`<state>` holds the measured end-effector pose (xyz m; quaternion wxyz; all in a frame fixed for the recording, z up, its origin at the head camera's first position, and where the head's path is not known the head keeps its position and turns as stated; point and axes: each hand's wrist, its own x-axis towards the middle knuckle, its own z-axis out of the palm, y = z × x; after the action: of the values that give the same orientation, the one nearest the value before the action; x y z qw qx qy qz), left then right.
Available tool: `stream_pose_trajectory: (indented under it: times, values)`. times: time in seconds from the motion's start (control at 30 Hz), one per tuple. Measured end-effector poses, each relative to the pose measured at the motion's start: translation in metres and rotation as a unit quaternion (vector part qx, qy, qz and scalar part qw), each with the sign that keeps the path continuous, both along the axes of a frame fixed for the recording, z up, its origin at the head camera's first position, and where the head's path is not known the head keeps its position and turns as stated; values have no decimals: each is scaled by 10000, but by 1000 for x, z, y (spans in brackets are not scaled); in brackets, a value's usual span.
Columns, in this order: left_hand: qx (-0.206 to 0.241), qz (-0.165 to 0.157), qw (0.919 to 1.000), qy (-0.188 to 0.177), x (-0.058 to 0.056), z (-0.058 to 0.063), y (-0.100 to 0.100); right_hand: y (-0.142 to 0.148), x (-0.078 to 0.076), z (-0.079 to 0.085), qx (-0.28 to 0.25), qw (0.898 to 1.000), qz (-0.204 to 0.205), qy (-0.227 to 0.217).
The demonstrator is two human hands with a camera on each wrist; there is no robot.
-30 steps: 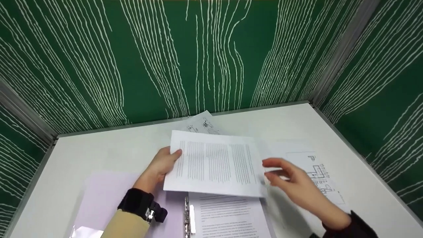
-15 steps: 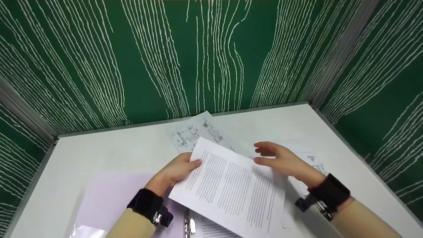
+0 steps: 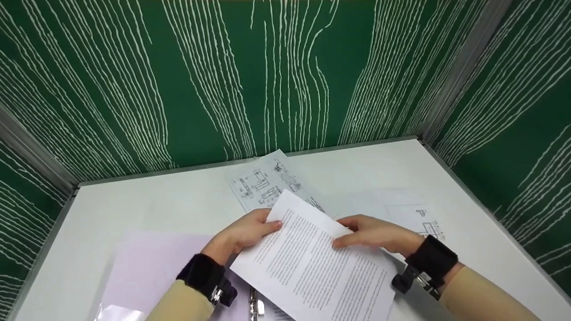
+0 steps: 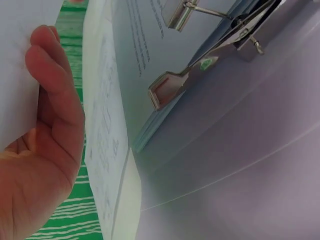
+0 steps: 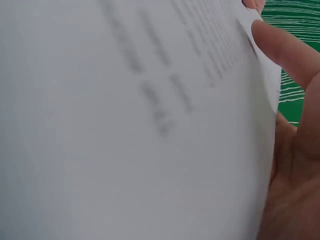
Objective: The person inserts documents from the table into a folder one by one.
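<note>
No wording, number, label or brand can be read with certainty. Print is noted as follows. Held sheet (image 3: 319, 269): dense dark lines of text in several blocks parted by blank bands; characters too small in the head view, and blurred at close range in the right wrist view. Page (image 4: 142, 25) in the lilac folder (image 3: 156, 263): several lines of small print, illegible in the left wrist view. Rear drawing sheet (image 3: 267, 180) on the tabletop (image 3: 156, 200): line drawings of parts with fine annotations, illegible. Right-hand drawing sheet (image 3: 403, 216): outline figures with small marks alongside, likewise illegible, partly covered.
</note>
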<state>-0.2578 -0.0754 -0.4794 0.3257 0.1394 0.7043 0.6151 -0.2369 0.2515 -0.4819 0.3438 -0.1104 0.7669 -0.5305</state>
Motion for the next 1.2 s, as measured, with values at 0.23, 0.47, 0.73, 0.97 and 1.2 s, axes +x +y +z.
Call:
stream_pose_trajectory:
  times: [0.23, 0.47, 0.73, 0.97, 1.2]
  values:
    - [-279, 8, 9996, 101, 0, 2, 2, -2, 6, -10, -300, 9982, 225, -460]
    - [-393, 86, 9990, 176, 1, 1, 3, -4, 10, -14, -364, 9970, 318, -597]
    - [-726, 294, 9963, 355, 5, 2, 4, -2, 14, -20, -680, 9943, 376, -728]
    - [-1702, 883, 9772, 908, 12, 12, 1, 7, 28, -19, -678, 9954, 6, -674]
    - [-2761, 1062, 9280, 2266, 25, 18, -14, 18, 52, -17, -1282, 9824, -887, -1030]
